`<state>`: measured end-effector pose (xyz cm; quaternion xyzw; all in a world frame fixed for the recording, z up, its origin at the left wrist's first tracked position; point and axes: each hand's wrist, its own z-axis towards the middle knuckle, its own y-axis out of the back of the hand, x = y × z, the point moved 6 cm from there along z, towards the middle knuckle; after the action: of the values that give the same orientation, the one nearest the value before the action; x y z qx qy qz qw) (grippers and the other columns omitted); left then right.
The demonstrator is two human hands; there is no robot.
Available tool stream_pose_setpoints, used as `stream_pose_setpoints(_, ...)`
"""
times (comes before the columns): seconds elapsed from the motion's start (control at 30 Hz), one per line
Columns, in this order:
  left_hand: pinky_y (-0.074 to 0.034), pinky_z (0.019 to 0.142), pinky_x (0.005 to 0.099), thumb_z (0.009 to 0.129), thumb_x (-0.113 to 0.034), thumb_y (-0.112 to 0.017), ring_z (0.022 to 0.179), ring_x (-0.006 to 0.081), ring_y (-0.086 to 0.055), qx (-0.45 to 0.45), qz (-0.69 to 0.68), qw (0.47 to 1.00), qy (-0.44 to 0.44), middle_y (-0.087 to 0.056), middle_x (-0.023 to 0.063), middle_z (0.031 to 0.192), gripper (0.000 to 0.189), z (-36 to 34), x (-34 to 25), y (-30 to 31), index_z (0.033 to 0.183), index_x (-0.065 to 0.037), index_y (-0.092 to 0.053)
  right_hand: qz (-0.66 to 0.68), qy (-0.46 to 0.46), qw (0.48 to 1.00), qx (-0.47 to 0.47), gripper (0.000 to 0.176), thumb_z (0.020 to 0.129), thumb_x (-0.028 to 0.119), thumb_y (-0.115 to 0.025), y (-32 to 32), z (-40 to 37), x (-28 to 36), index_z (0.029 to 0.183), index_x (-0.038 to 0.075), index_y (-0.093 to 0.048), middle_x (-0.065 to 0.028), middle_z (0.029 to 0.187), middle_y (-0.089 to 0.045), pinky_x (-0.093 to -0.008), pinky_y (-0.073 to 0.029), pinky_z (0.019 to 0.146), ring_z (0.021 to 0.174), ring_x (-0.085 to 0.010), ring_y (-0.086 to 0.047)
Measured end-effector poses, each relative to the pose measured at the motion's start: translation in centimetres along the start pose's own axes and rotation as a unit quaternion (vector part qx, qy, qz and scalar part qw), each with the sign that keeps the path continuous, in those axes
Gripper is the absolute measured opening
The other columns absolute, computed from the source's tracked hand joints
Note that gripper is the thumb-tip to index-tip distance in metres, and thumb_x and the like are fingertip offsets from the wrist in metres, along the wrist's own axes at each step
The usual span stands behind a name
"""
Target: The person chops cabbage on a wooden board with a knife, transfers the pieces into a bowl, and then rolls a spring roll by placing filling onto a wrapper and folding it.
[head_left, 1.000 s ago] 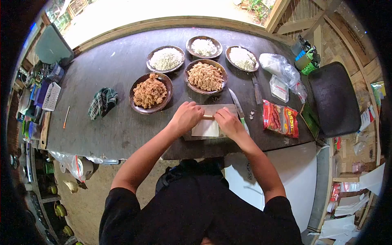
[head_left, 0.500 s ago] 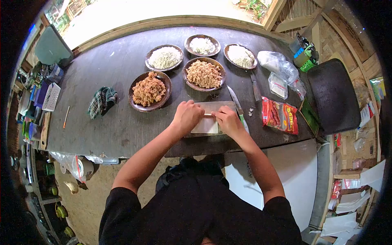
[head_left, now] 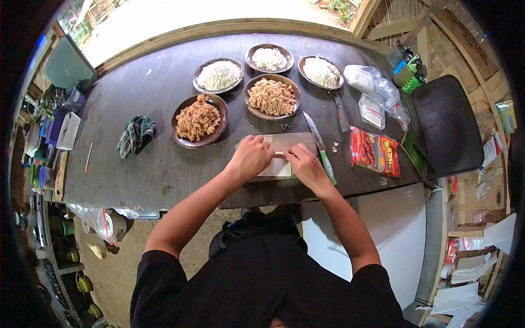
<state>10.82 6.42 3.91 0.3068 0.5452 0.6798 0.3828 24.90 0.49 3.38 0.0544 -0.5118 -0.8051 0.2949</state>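
A thin white square spring roll wrapper (head_left: 275,168) lies on a wooden cutting board (head_left: 295,140) at the table's near edge. Its far edge is rolled into a narrow tube. My left hand (head_left: 253,156) pinches the left end of this roll with bent fingers. At the right end, the fingers of my right hand (head_left: 304,165) are closed on the same roll. What is inside the roll is hidden. A knife with a green handle (head_left: 327,165) lies along the board's right side, close to my right hand.
Beyond the board stand bowls of brown crumbly food (head_left: 198,121) and plates of pale shreds (head_left: 219,75). A second knife (head_left: 342,116), plastic bags (head_left: 369,85) and a red sausage packet (head_left: 374,153) are at right. A checked cloth (head_left: 136,135) lies at left.
The roll and both hands have shifted slightly toward me, and less flat wrapper shows. More of the knife's green handle is visible beside my right hand.
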Motion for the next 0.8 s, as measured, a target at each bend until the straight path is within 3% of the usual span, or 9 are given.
stream_pose_setpoints(0.17,-0.050,0.079,0.0374,0.087,-0.028,-0.070,0.089,0.0212,-0.065,0.025,-0.015,0.999,0.027,-0.069,-0.0001,0.080,0.013,0.4,0.2,-0.3,0.080,-0.017,-0.074,-0.030,0.019,0.999,0.014,0.015,0.085,0.004,-0.066,0.5,-0.2,0.6,0.099,0.001,-0.073,-0.0104,0.094,-0.062,-0.0375,-0.055,0.081,0.095,-0.0273,-0.063)
stream_pose_setpoints(0.43,-0.052,0.079,0.0395,0.088,-0.029,-0.071,0.089,0.0211,-0.062,-0.053,-0.047,0.997,-0.004,-0.068,-0.0034,0.085,0.011,-0.2,0.0,-0.1,0.087,-0.020,-0.076,0.124,-0.109,0.986,0.009,0.016,0.083,0.006,-0.076,-0.3,0.6,-2.4,0.098,0.002,-0.076,-0.0110,0.088,-0.065,-0.0401,-0.054,0.078,0.091,-0.0295,-0.064)
stream_pose_setpoints(0.8,-0.053,0.079,0.0376,0.085,-0.033,-0.076,0.089,0.0244,-0.063,0.015,-0.147,0.986,0.082,-0.074,-0.0012,0.088,0.019,0.2,2.0,-0.8,0.086,-0.015,-0.078,0.047,-0.013,0.999,0.000,0.016,0.080,0.001,-0.069,0.4,0.0,-0.3,0.095,0.000,-0.072,-0.0099,0.090,-0.062,-0.0380,-0.054,0.080,0.091,-0.0283,-0.063)
